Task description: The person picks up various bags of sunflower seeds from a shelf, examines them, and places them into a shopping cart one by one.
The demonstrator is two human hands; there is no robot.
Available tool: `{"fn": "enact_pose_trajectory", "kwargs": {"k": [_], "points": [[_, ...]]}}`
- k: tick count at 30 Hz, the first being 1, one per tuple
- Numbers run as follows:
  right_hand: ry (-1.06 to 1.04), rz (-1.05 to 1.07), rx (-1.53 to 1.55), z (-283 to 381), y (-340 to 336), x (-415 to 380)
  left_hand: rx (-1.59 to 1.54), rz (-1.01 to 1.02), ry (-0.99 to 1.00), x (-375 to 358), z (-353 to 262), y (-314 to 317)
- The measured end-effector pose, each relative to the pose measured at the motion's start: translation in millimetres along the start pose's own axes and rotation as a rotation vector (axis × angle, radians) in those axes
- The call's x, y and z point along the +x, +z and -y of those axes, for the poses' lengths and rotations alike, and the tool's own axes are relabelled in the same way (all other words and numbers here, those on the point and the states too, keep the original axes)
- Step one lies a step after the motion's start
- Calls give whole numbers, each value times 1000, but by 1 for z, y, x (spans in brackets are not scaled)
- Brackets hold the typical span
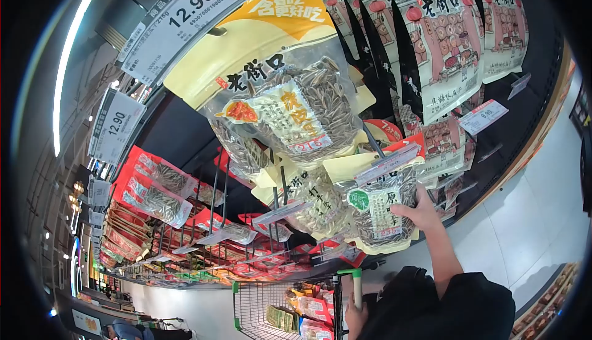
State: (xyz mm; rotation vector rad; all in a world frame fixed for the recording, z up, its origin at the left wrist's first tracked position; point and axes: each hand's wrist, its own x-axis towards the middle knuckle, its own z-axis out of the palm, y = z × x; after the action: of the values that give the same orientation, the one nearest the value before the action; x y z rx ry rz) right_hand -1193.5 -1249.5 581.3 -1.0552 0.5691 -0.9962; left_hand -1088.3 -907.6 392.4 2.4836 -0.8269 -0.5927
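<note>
My right hand [420,211] grips the right edge of a clear-fronted bag of sunflower seeds [370,216], thumb in front and fingers behind it. The bag has a green round label and hangs among others on the rack, its top partly behind a price tag. Lower down, my left hand [356,316] is wrapped around the handle [357,290] of a shopping cart [246,315]. Several packaged goods [308,308] lie inside the cart. Left of the gripped bag hangs another seed bag [317,201].
A large yellow-topped seed bag [290,102] hangs close in front. Grey-white bags [444,50] hang at upper right, red bags [157,186] at left. Metal hooks with price tags [484,116] stick out from the rack. Another person [132,329] is at lower left.
</note>
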Motion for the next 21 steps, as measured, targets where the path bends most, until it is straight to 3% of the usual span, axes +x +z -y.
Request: {"fn": "enact_pose_trajectory", "kwargs": {"k": [10,14,21], "points": [[129,15,162,18,15,-5,-20,-69,-31,-1,-2,4],[185,2,237,26,24,-17,122,133,-170,1,26,15],[60,-105,240,28,21,-19,52,-4,-94,7,5,5]]}}
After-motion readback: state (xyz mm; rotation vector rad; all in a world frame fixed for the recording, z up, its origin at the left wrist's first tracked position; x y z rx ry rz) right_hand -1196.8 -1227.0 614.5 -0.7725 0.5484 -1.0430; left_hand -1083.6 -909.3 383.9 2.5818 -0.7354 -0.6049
